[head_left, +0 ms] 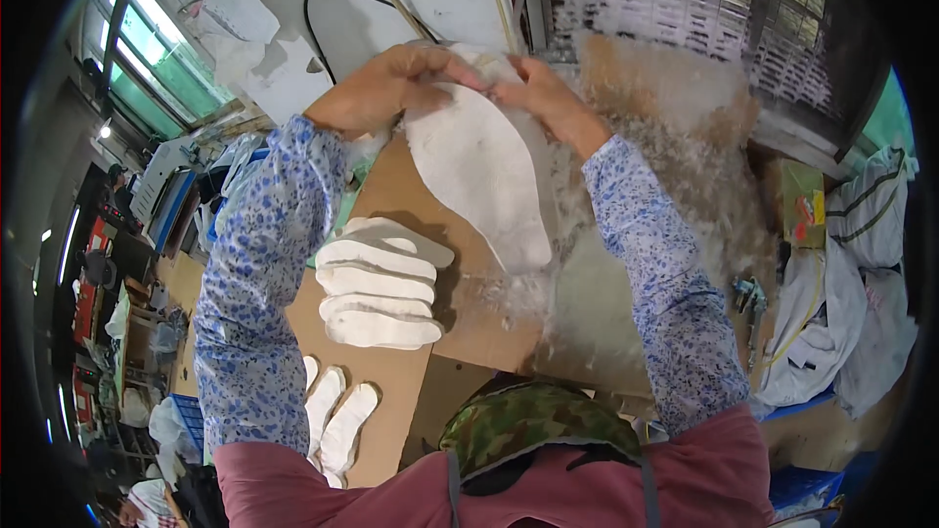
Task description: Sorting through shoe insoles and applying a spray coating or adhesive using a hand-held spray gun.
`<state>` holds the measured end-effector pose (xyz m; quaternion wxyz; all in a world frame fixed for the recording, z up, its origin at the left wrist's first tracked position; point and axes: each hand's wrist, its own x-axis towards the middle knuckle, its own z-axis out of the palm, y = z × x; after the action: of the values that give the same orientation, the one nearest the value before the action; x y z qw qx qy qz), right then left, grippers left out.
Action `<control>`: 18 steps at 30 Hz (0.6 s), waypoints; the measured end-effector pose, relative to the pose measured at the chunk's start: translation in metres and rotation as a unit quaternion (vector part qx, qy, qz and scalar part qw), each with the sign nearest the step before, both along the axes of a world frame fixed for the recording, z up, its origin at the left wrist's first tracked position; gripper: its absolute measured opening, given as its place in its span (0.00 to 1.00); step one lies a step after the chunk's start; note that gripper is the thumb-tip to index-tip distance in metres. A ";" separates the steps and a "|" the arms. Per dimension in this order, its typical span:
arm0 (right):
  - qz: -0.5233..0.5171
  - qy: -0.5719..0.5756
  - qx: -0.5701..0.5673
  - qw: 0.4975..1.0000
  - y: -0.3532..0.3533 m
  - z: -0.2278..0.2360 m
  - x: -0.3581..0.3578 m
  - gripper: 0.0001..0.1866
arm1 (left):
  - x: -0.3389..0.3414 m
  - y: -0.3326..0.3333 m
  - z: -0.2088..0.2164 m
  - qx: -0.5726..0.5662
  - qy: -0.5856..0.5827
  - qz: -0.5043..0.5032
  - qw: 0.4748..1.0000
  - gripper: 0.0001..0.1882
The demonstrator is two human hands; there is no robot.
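Note:
Over the far part of the work surface, both my hands hold a large white insole [484,171] by its far end. My left hand [411,83] grips its left edge with fingers bent, and my right hand [548,103] pinches the right edge with thumb and fingertips. More white material [484,61] shows between the hands; whether it belongs to the same insole I cannot tell. Below and left of the held piece, several white insoles [381,284] lie overlapping in a row on brown cardboard [489,328]. Nearer my left arm lie more white insoles [347,420], partly hidden by the sleeve.
Loose white fluff [675,196] covers the surface right of my hands, around a brown board [665,78]. A dusty slatted grille [655,0] rises behind. White sacks [822,332] and a small metal fitting [750,295] are at the right. A black cable [308,15] loops along the far wall.

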<state>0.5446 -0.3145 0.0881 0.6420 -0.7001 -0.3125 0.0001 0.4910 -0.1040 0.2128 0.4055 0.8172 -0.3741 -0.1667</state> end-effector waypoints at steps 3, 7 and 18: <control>-0.039 -0.029 -0.404 0.913 0.015 -0.066 -0.019 0.32 | -0.006 0.031 -0.008 -0.004 0.009 0.094 0.996 0.20; 0.042 -0.019 -0.519 0.853 0.001 -0.041 -0.032 0.23 | -0.011 0.055 -0.030 0.010 -0.004 0.072 0.997 0.23; -0.133 -0.284 0.013 0.949 0.121 -0.085 -0.085 0.17 | -0.017 0.048 -0.025 -0.110 0.043 0.071 0.990 0.29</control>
<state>0.4599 -0.1933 0.0030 0.5300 -0.6977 -0.3862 -0.2884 0.4738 -0.0564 0.1882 0.5194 0.7841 -0.3139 -0.1301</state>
